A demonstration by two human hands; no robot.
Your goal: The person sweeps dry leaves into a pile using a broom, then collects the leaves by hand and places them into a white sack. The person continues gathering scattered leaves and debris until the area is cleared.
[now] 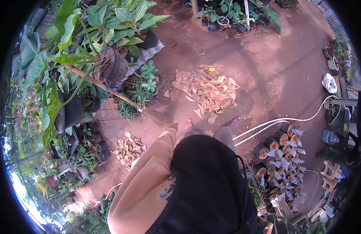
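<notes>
A beige sleeve (151, 163) runs forward on my left. At its far end, only a small part of my left hand (172, 126) shows, by the bristle tips of a broom (122, 96). Whether the hand touches the bristles I cannot tell. The broom slants with its wooden handle towards a potted plant and its bristles low near my feet. Beside the black garment (209, 181), a small patch at the bottom edge may be my right hand (267, 227); its fingers are hidden. A large pile of dry leaves (212, 90) lies ahead of my pink footwear (188, 124).
A smaller leaf pile (129, 149) lies on the left. Potted plants (114, 65) crowd that side. A pale hose (303, 119) crosses the reddish ground on the right, near several filled bags (282, 139). A water bottle (329, 137) and plastic stools (331, 172) stand farther right.
</notes>
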